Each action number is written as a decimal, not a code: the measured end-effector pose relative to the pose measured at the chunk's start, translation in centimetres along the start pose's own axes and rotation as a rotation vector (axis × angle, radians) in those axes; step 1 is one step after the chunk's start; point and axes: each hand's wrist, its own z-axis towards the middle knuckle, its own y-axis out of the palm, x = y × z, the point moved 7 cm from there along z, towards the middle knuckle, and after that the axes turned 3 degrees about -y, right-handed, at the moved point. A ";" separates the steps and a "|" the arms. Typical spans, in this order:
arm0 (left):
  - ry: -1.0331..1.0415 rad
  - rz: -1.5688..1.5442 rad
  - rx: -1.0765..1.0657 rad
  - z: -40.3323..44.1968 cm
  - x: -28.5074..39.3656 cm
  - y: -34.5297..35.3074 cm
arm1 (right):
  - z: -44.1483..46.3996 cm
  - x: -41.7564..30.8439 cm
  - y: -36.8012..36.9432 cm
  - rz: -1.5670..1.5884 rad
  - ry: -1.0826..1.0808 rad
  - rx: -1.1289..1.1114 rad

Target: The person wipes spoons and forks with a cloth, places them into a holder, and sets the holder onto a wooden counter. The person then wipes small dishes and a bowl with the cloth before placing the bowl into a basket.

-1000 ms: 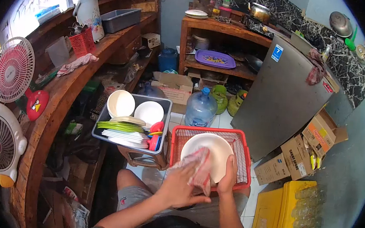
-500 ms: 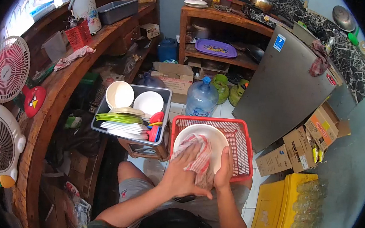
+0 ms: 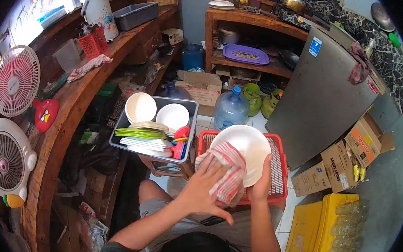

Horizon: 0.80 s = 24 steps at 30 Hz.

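Above my lap, a large white bowl [image 3: 252,146] is tilted over the red plastic basket [image 3: 280,179]. My right hand [image 3: 260,183] grips the bowl at its lower right rim. A red-and-white striped cloth [image 3: 229,163] lies over the bowl's left edge. On that cloth rests my left hand [image 3: 208,186], its fingers spread into the folds and its thumb stretched to the right. Part of the bowl's left side is hidden under the cloth. To the left stands a grey tub [image 3: 195,120] with white bowls [image 3: 173,117], green plates [image 3: 141,133] and white plates [image 3: 148,145].
The tub sits on a brown stool [image 3: 165,166]. Beyond the basket stand a blue water jug [image 3: 232,107] and green gas cylinders [image 3: 252,99]. A grey fridge [image 3: 324,98], cartons [image 3: 335,165] and a yellow crate [image 3: 307,219] are on the right. Fans [image 3: 7,158] stand along the left.
The bowl has risen slightly and shifted right, with my right hand on its rim. My left hand and the cloth have moved from inside the bowl to its left edge.
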 end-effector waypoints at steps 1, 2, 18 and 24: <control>-0.019 -0.051 -0.036 -0.5 0.2 0.3 | 0.0 -0.2 0.1 0.003 -0.002 0.005; -0.005 -0.058 -0.055 -0.7 0.9 0.6 | -0.1 -0.2 0.3 0.020 0.025 -0.004; -0.194 0.064 -0.044 -3.0 -1.1 4.0 | -1.1 1.4 0.4 -0.344 0.039 -0.052; -0.186 -0.201 -0.035 -1.8 0.0 4.4 | -1.2 2.3 1.9 -0.141 0.206 -0.077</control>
